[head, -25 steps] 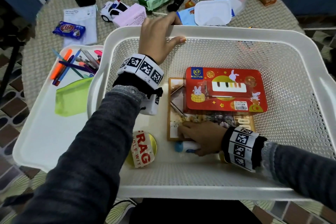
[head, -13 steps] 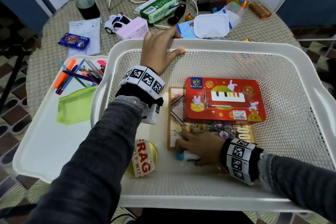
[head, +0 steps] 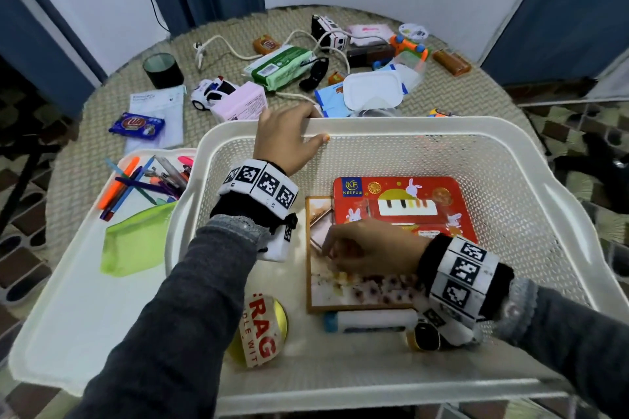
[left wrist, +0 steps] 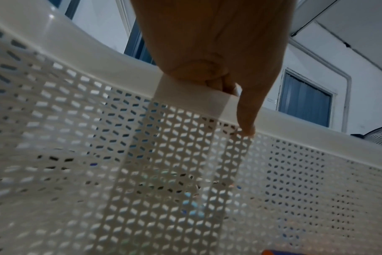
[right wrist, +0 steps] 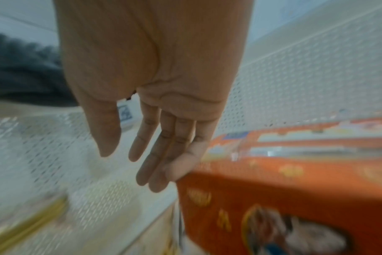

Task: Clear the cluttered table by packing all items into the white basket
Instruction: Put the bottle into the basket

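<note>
Right hand (head: 369, 243): fingers straight and relaxed, empty, hovering over the picture board (head: 354, 286) inside the white basket (head: 510, 153); little finger just beside the near edge of the red toy box (head: 403, 206), probably free for the next pick. Left hand (head: 286, 133): fingers hooked over the far rim, thumb (left wrist: 246, 119) pressed against the mesh wall, presumably to steady the basket during loading. Flat on the basket floor: picture board, with red toy box overlapping its far corner; white tube (head: 372, 320) along the board's near edge; tape roll (head: 260, 330) toward the near left corner. Flat items lowest, likely to save room. Outside, on a white tray (head: 51, 316) touching the basket's left side: pens (head: 146, 182) and green pouch (head: 136, 241). Beyond, on the table (head: 459, 95): toy car (head: 212, 93), green wipes pack (head: 279, 66), cables and other small items, not yet packed. Task judged at an early stage.
</note>
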{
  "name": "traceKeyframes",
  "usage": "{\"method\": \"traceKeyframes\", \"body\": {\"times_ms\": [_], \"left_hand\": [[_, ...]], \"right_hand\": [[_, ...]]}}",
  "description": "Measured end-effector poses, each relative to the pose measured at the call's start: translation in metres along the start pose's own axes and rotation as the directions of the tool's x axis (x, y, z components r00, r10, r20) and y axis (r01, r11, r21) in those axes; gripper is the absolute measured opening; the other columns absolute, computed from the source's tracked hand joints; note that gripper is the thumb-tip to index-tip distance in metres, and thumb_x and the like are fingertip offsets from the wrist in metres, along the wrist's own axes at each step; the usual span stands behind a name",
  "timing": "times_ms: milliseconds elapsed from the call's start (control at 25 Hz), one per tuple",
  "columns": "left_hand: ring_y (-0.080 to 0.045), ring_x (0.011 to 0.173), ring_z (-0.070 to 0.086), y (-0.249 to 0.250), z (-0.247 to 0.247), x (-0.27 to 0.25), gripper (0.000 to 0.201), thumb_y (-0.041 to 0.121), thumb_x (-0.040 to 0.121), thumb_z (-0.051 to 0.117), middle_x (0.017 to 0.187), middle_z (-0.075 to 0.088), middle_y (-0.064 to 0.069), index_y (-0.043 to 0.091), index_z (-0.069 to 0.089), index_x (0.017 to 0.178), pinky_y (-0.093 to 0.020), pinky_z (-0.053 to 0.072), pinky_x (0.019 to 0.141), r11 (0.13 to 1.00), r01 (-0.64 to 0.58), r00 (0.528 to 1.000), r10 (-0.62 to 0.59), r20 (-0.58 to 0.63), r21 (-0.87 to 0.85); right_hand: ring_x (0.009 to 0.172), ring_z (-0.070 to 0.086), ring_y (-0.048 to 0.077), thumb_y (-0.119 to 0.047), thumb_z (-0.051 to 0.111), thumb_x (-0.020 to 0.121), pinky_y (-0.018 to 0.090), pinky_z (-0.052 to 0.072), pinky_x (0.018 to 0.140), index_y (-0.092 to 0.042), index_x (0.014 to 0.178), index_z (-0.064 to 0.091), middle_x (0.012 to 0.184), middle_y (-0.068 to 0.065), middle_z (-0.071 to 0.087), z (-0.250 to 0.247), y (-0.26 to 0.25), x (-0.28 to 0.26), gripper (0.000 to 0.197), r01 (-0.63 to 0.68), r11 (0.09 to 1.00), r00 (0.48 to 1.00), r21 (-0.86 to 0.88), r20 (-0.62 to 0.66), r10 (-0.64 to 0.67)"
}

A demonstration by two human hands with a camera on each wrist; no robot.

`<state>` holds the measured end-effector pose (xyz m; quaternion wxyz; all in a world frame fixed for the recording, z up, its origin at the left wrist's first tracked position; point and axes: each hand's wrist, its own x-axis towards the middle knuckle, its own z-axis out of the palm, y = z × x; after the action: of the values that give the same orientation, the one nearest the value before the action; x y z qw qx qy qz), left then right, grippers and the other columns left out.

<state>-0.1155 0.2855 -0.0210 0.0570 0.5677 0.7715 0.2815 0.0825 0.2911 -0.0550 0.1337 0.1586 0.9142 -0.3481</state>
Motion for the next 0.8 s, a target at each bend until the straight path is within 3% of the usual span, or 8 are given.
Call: {"method": "traceKeyframes", "body": {"times_ms": [80,160,280,360,480,600,720,800], "left_hand": [[-0.021,0.096,0.058,0.010,-0.004,-0.001,0.020,0.035,0.083,0.067,0.096,0.067,0.004,0.020,0.060,0.094,-0.032,0.028,0.097,0.999,0.047,0.998,-0.047,0.039,0.017],[-0.021,0.098,0.061,0.019,-0.007,-0.002,0.021,0.034,0.081,0.067,0.099,0.069,0.002,0.019,0.065,0.097,-0.037,0.037,0.102,0.992,0.066,0.997,-0.061,0.052,-0.105],[-0.016,0.099,0.063,0.047,-0.013,-0.002,0.032,0.035,0.074,0.062,0.101,0.070,0.003,0.019,0.068,0.100,-0.032,0.046,0.095,0.963,-0.017,0.998,0.033,0.054,-0.268],[-0.011,0.098,0.061,0.075,-0.015,-0.002,0.026,0.027,0.080,0.067,0.102,0.068,0.003,0.016,0.067,0.103,-0.020,0.045,0.089,0.944,-0.089,0.989,0.122,0.086,-0.318],[-0.006,0.091,0.059,0.123,-0.015,-0.002,0.019,0.016,0.086,0.065,0.100,0.068,0.001,0.011,0.067,0.104,0.001,0.035,0.070,0.889,-0.208,0.961,0.264,0.085,-0.409],[-0.005,0.088,0.061,0.184,-0.005,-0.011,0.015,0.015,0.086,0.064,0.096,0.069,0.002,0.012,0.068,0.100,-0.001,0.037,0.068,0.792,-0.307,0.906,0.413,0.094,-0.527],[-0.001,0.082,0.061,0.249,0.015,-0.030,0.011,0.016,0.086,0.064,0.087,0.067,0.008,0.015,0.068,0.095,-0.003,0.040,0.070,0.689,-0.378,0.813,0.567,0.134,-0.619],[0.000,0.080,0.062,0.285,0.032,-0.048,0.010,0.017,0.084,0.065,0.083,0.066,0.011,0.016,0.068,0.094,-0.007,0.044,0.071,0.638,-0.379,0.765,0.624,0.161,-0.671]], "right_hand": [[0.066,0.053,-0.001,-0.029,0.064,0.089,0.011,0.037,0.060,-0.024,0.104,0.063,0.079,-0.013,0.060,-0.021,0.000,-0.006,0.016,-0.008,0.997,0.987,0.077,-0.158,0.020],[0.066,0.056,0.001,-0.025,0.065,0.089,0.015,0.041,0.063,-0.021,0.105,0.063,0.077,-0.009,0.063,-0.046,0.001,-0.015,0.017,-0.056,0.993,0.963,0.102,-0.257,0.081],[0.075,0.059,0.011,-0.026,0.065,0.089,0.024,0.044,0.071,-0.019,0.111,0.061,0.080,-0.011,0.061,-0.086,0.003,-0.043,0.024,-0.170,0.983,0.891,0.071,-0.416,0.184],[0.072,0.057,0.008,-0.030,0.064,0.089,0.022,0.041,0.069,-0.022,0.111,0.062,0.082,-0.011,0.059,-0.109,0.004,-0.072,0.023,-0.237,0.969,0.824,0.070,-0.514,0.239],[0.068,0.063,0.009,-0.033,0.063,0.089,0.012,0.042,0.058,-0.024,0.107,0.062,0.080,-0.013,0.061,-0.130,0.006,-0.123,0.020,-0.304,0.944,0.740,0.129,-0.592,0.319],[0.069,0.068,0.017,-0.030,0.063,0.089,0.008,0.044,0.055,-0.017,0.107,0.065,0.077,-0.008,0.066,-0.125,0.015,-0.186,0.023,-0.367,0.903,0.604,0.225,-0.681,0.415],[0.075,0.066,0.020,-0.025,0.065,0.088,0.030,0.053,0.069,-0.014,0.107,0.066,0.086,0.006,0.069,-0.091,0.032,-0.245,0.022,-0.377,0.852,0.448,0.365,-0.733,0.512],[0.079,0.062,0.019,-0.022,0.065,0.088,0.033,0.050,0.075,-0.017,0.103,0.067,0.089,0.008,0.067,-0.063,0.044,-0.278,0.016,-0.383,0.809,0.356,0.447,-0.736,0.575]]}}
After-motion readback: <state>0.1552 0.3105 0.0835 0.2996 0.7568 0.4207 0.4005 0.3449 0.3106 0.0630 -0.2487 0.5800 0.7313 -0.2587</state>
